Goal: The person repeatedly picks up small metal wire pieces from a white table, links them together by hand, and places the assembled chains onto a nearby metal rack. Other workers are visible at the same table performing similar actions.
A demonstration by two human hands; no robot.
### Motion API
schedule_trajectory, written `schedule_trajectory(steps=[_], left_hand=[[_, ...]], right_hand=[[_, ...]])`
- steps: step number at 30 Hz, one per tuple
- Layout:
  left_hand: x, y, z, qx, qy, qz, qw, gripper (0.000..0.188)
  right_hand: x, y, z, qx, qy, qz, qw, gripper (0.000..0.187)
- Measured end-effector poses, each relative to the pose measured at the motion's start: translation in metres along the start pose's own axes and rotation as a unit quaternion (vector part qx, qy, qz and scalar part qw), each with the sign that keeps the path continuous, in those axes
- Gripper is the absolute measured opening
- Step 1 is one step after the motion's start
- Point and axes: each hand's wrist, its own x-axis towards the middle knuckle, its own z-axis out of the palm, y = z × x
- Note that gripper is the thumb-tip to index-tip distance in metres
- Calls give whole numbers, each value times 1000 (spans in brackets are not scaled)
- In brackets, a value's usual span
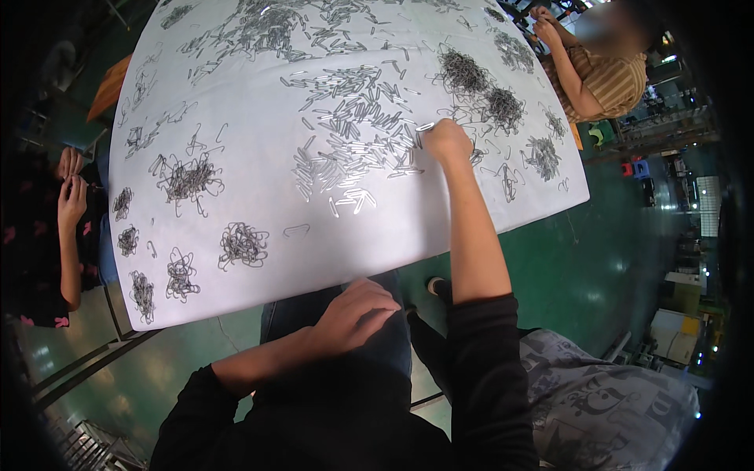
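My right hand point(446, 141) reaches far out over the white table point(259, 286) and pinches a small silver metal clip point(425, 125) at the edge of a spread of loose flat clips point(353, 133). My left hand point(357, 310) rests loosely closed on my lap below the table's near edge, holding nothing that I can see. Tangled bundles of wire hooks point(243, 245) lie near the front left, and darker tangles point(463, 72) sit just beyond my right hand.
A person in a striped shirt point(601, 74) works at the table's far right corner. Another person's hands point(71, 184) are at the left edge. A patterned grey bag point(613, 400) lies by my right side on the green floor point(581, 267).
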Motion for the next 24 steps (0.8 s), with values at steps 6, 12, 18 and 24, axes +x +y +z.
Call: schedule_trajectory(steps=[6, 12, 18, 24], left_hand=[[-11, -9, 7, -18, 23, 7, 1000, 22], [-13, -5, 12, -58, 56, -48, 996, 23], [-13, 1, 13, -4, 89, -48, 995, 19], [-16, 4, 9, -44, 71, -60, 995, 28]], right_hand=[[-53, 76, 23, 443, -85, -47, 891, 16], [-122, 81, 17, 521, -95, -42, 847, 11], [-238, 67, -17, 698, -86, -56, 709, 14], [-321, 55, -11, 751, -25, -100, 652, 7]])
